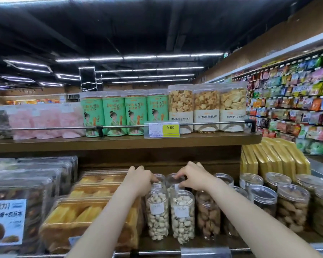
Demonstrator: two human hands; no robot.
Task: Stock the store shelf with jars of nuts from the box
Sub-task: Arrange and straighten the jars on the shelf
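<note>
A: How much room is there on the lower wooden shelf [157, 243]?

B: Little. A metal rail [153, 252] runs along its front edge, the upper wooden shelf [119, 144] hangs close above, and stacked clear trays of yellow cake [86, 216] stand just left of the jars.

A: Where are the person's hands?

B: The left hand [141, 180] has its fingers curled over the lid of a back-row clear plastic jar [159, 180]. The right hand [191, 176] pinches the lid of the neighbouring back jar [172, 181].

A: And in front?

B: Two tall clear jars of pale nuts [158, 216] stand upright, touching, each with a white label. To their right stand clear jars of brown nuts [208, 216].

A: Above?

B: Green printed canisters [114, 114], clear tubs of star-shaped biscuits [181, 107] and a yellow price tag [169, 127] reading 9.90. Packed snack racks [295, 101] line the right wall under a dark ceiling.
</note>
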